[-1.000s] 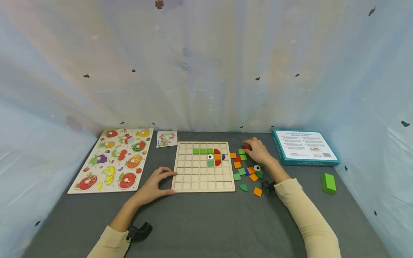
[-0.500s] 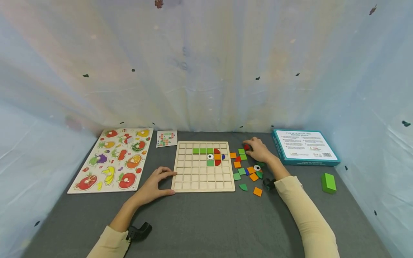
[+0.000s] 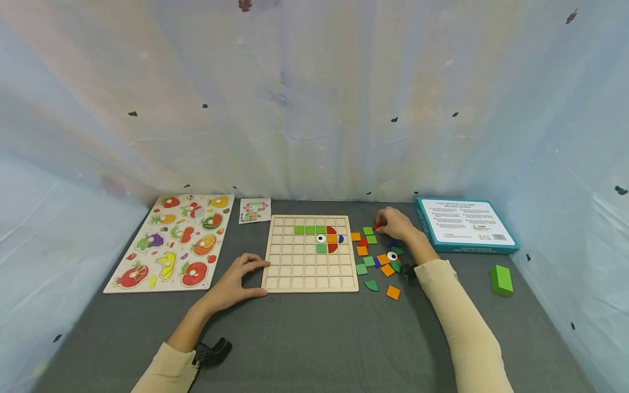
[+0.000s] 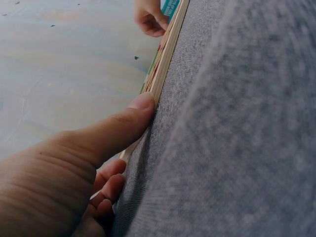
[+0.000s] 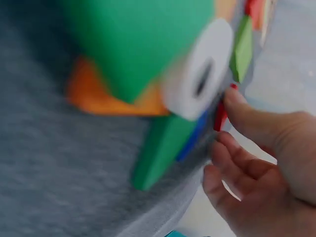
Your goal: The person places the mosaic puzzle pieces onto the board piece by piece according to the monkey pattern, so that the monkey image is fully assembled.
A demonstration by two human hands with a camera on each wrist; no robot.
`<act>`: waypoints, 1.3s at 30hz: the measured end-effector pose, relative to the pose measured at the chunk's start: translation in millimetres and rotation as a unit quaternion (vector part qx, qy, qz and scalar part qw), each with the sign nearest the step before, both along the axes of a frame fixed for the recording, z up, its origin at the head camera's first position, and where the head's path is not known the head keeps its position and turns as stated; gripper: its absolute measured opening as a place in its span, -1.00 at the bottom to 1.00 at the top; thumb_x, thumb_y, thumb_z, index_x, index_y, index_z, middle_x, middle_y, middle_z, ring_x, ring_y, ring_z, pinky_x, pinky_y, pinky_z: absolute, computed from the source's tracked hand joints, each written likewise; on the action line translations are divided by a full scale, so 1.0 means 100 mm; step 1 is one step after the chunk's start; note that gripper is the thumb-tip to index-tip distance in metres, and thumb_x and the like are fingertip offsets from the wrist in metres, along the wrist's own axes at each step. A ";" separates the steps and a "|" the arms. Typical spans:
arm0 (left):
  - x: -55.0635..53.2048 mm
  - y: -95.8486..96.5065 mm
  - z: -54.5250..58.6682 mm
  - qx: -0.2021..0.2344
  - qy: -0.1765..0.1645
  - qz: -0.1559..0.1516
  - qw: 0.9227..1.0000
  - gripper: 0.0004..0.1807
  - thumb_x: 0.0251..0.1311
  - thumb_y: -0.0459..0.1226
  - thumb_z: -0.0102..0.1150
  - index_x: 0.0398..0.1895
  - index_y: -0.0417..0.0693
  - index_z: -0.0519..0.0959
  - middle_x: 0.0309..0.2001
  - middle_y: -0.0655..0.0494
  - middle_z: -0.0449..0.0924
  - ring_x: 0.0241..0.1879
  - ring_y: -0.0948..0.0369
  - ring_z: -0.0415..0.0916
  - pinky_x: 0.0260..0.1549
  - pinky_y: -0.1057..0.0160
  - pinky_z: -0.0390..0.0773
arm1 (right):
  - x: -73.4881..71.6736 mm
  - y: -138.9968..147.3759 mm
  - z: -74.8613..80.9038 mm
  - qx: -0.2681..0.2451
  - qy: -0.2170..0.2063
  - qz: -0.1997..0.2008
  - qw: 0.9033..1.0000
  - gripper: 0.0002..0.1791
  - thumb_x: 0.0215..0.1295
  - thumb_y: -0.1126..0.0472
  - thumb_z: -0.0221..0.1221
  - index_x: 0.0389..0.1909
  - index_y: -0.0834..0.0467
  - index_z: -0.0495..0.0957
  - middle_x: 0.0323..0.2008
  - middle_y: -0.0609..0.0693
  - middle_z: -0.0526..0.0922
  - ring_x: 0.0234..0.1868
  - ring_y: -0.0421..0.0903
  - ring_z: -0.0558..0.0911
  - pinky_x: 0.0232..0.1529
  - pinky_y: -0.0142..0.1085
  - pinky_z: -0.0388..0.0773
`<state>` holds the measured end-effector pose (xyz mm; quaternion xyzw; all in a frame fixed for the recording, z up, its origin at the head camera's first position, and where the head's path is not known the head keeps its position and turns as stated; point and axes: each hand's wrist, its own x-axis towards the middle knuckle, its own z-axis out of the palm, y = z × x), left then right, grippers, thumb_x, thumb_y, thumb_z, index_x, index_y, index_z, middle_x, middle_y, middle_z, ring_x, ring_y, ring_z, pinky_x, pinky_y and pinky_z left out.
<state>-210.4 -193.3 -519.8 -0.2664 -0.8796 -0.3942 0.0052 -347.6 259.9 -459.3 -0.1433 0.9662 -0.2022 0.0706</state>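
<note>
A pale wooden grid board [image 3: 295,270] lies flat in the head view, with green squares, red curved pieces, an orange square, a blue piece and a white eye disc [image 3: 321,238] set in its upper right part. My left hand [image 3: 233,281] rests against the board's left edge, thumb at the lower corner and index finger higher up. In the left wrist view its thumb [image 4: 140,103] touches the board's side. My right hand [image 3: 395,225] is beyond the loose pieces, pinching a small red piece [image 5: 220,114] between thumb and fingertips.
Loose green, orange, red and blue pieces [image 3: 387,270] lie right of the board, with another eye disc [image 3: 391,255]. A fruit puzzle board [image 3: 169,245] lies left, a pattern card [image 3: 255,210] behind. A teal box [image 3: 467,225] and green block [image 3: 501,280] stand right.
My right hand has shifted slightly right and its fingers have closed on the red piece, which now shows edge-on as tilted up. The left hand stays at the board's edge.
</note>
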 end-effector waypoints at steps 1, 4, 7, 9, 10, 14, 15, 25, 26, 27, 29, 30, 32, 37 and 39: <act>0.00 0.00 0.00 -0.001 0.001 0.001 1.000 -0.31 0.04 -0.04 0.51 0.27 0.02 0.55 0.15 0.08 0.36 0.14 0.06 0.29 0.11 -0.18 0.33 | -0.02 0.01 0.01 -0.007 -0.010 -0.002 1.000 -0.92 0.27 0.38 0.31 -0.31 0.27 0.59 -0.35 0.13 0.55 -0.35 0.03 0.50 -0.24 -0.11 0.50; 0.00 0.00 0.00 -0.001 0.002 0.002 1.000 -0.31 0.04 -0.05 0.52 0.27 0.01 0.55 0.15 0.08 0.36 0.14 0.06 0.29 0.10 -0.18 0.33 | -0.08 -0.02 0.04 -0.026 -0.025 -0.013 0.999 -0.90 0.25 0.43 0.31 -0.39 0.26 0.56 -0.42 0.11 0.56 -0.41 0.01 0.50 -0.28 -0.15 0.49; 0.00 0.01 0.02 -0.001 -0.003 0.001 1.000 -0.31 0.04 -0.04 0.51 0.27 0.00 0.55 0.15 0.08 0.36 0.14 0.06 0.29 0.12 -0.18 0.33 | -0.11 -0.13 0.08 -0.062 -0.009 -0.035 0.997 -0.91 0.26 0.45 0.28 -0.41 0.30 0.57 -0.43 0.12 0.58 -0.45 -0.01 0.51 -0.31 -0.18 0.51; 0.01 0.01 0.03 -0.001 -0.005 0.000 1.000 -0.31 0.05 -0.04 0.51 0.28 -0.01 0.54 0.15 0.07 0.36 0.15 0.05 0.29 0.12 -0.18 0.32 | -0.13 -0.27 0.11 -0.103 0.002 -0.055 0.993 -0.93 0.30 0.42 0.27 -0.38 0.33 0.60 -0.45 0.13 0.59 -0.49 -0.03 0.52 -0.37 -0.21 0.52; 0.01 0.01 0.04 0.000 -0.006 0.000 1.000 -0.31 0.05 -0.04 0.51 0.28 -0.01 0.54 0.15 0.06 0.36 0.15 0.04 0.29 0.13 -0.19 0.32 | -0.13 -0.36 0.14 -0.128 0.007 -0.064 0.990 -0.92 0.32 0.41 0.26 -0.37 0.34 0.62 -0.45 0.14 0.59 -0.50 -0.01 0.53 -0.38 -0.19 0.54; 0.01 -0.01 0.03 -0.002 -0.006 0.000 1.000 -0.30 0.05 -0.03 0.50 0.29 0.02 0.54 0.16 0.07 0.36 0.16 0.05 0.29 0.13 -0.18 0.32 | -0.15 -0.75 0.25 -0.239 -0.028 -0.079 0.967 -0.84 0.38 0.33 0.23 -0.25 0.40 0.67 -0.38 0.22 0.66 -0.40 0.23 0.63 -0.24 -0.03 0.62; 0.01 -0.01 0.03 -0.002 -0.006 0.000 1.000 -0.30 0.05 -0.02 0.50 0.29 0.02 0.53 0.16 0.07 0.36 0.16 0.05 0.29 0.12 -0.18 0.32 | -0.15 -0.84 0.27 -0.273 -0.050 -0.077 0.958 -0.82 0.38 0.33 0.23 -0.20 0.42 0.67 -0.33 0.24 0.67 -0.32 0.27 0.65 -0.14 0.03 0.61; 0.01 0.00 0.04 -0.001 0.002 -0.012 1.000 -0.30 0.07 -0.03 0.49 0.30 -0.01 0.53 0.15 0.07 0.36 0.14 0.06 0.31 0.11 -0.15 0.35 | -0.11 -1.37 0.25 -0.477 -0.317 -0.060 0.817 -0.64 0.50 0.38 0.04 0.23 0.46 0.45 0.03 0.18 0.58 -0.08 -0.03 0.61 0.24 -0.11 0.43; 0.01 0.00 0.04 -0.001 0.004 -0.014 1.000 -0.30 0.07 -0.03 0.49 0.30 -0.02 0.53 0.15 0.07 0.36 0.14 0.06 0.31 0.11 -0.16 0.35 | -0.10 -1.38 0.22 -0.483 -0.319 -0.059 0.813 -0.64 0.49 0.42 0.04 0.23 0.46 0.44 0.06 0.19 0.56 -0.04 -0.02 0.61 0.26 -0.09 0.41; 0.01 0.01 0.04 0.000 0.004 -0.014 1.000 -0.30 0.07 -0.03 0.49 0.29 -0.02 0.53 0.15 0.07 0.36 0.14 0.06 0.31 0.11 -0.16 0.35 | -0.10 -1.39 0.20 -0.490 -0.318 -0.059 0.810 -0.63 0.47 0.46 0.03 0.23 0.47 0.44 0.10 0.22 0.53 0.00 0.02 0.62 0.27 -0.07 0.39; 0.00 0.01 0.04 0.002 0.006 -0.014 1.000 -0.30 0.06 -0.04 0.50 0.29 -0.02 0.53 0.15 0.07 0.36 0.14 0.06 0.31 0.11 -0.16 0.35 | -0.09 -1.40 0.16 -0.502 -0.305 -0.065 0.807 -0.63 0.42 0.53 0.05 0.22 0.46 0.45 0.14 0.27 0.50 0.08 0.09 0.62 0.27 -0.05 0.39; 0.00 0.01 0.04 0.001 0.007 -0.014 1.000 -0.30 0.06 -0.04 0.50 0.29 -0.02 0.53 0.14 0.08 0.37 0.13 0.06 0.31 0.11 -0.16 0.35 | -0.09 -1.41 0.14 -0.504 -0.295 -0.069 0.808 -0.62 0.40 0.55 0.06 0.21 0.46 0.46 0.15 0.29 0.49 0.10 0.12 0.62 0.26 -0.04 0.40; 0.00 0.01 0.04 0.001 0.009 -0.015 1.000 -0.30 0.06 -0.04 0.50 0.28 -0.02 0.53 0.14 0.08 0.37 0.13 0.06 0.32 0.10 -0.16 0.35 | -0.08 -1.43 0.12 -0.506 -0.275 -0.077 0.814 -0.64 0.39 0.54 0.08 0.19 0.45 0.48 0.15 0.31 0.50 0.13 0.18 0.61 0.23 -0.04 0.43; 0.00 0.00 0.04 0.003 0.004 -0.014 1.000 -0.30 0.06 -0.04 0.50 0.28 -0.02 0.54 0.14 0.08 0.36 0.13 0.07 0.31 0.10 -0.15 0.36 | -0.05 -1.56 0.08 -0.441 -0.209 -0.053 0.871 -0.71 0.39 0.42 0.17 0.09 0.39 0.60 0.04 0.23 0.62 0.02 0.13 0.65 0.11 -0.09 0.54; 0.01 0.00 0.04 0.003 0.000 -0.012 1.000 -0.30 0.06 -0.03 0.50 0.29 -0.02 0.53 0.14 0.08 0.36 0.13 0.07 0.31 0.10 -0.16 0.35 | -0.04 -1.64 0.06 -0.398 -0.176 -0.026 0.900 -0.73 0.38 0.41 0.20 0.05 0.38 0.62 -0.09 0.20 0.66 -0.14 0.07 0.66 -0.03 -0.14 0.59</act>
